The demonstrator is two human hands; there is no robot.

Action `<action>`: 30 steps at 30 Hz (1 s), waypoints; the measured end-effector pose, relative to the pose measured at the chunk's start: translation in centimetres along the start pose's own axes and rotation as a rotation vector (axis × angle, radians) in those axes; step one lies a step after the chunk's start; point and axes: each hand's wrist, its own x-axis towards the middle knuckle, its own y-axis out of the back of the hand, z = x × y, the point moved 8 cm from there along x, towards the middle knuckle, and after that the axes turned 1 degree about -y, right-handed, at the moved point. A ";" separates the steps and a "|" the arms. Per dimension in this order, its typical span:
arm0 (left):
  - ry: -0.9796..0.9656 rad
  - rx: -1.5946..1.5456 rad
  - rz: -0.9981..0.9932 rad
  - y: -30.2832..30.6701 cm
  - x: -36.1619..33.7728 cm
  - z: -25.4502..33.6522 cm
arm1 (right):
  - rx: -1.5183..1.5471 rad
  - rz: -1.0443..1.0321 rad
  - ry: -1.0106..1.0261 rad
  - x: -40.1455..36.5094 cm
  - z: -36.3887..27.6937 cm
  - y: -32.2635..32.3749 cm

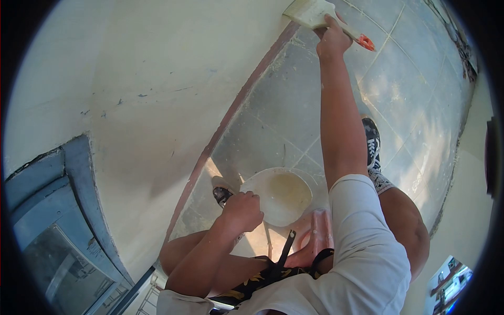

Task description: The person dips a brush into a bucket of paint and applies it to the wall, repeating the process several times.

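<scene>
My right hand (334,39) reaches far forward, its fingers wrapped round the handle of a wide paintbrush (311,12). The brush has a pale, coated head and a red handle end. Its head is at the foot of the cream wall (157,58), by the reddish-brown strip along the floor. Close to my body, my left hand (242,211) is closed at the rim of a white bucket (257,184). Pale, cloudy liquid (289,192) lies in the bucket. My left fingertips are partly hidden.
A pink plastic stool (316,231) is under me, beside the bucket. My shoes (371,144) stand on grey tiles (283,94) on both sides of the bucket. A blue-grey framed door or window (79,178) is at left. Dark debris (462,47) lies along the far right edge.
</scene>
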 end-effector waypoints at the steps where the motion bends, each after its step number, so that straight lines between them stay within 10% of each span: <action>1: 0.004 -0.001 0.004 0.2 0.0 -0.1 | 0.018 0.019 0.005 0.4 -0.4 0.8; 17: 0.051 -0.023 0.004 0.3 -2.2 -0.4 | 0.157 0.090 -0.039 -2.5 -4.3 0.3; 30: 0.207 -0.423 0.484 -6.9 -9.5 -6.5 | -0.350 -0.589 -0.156 -29.1 -15.1 -0.8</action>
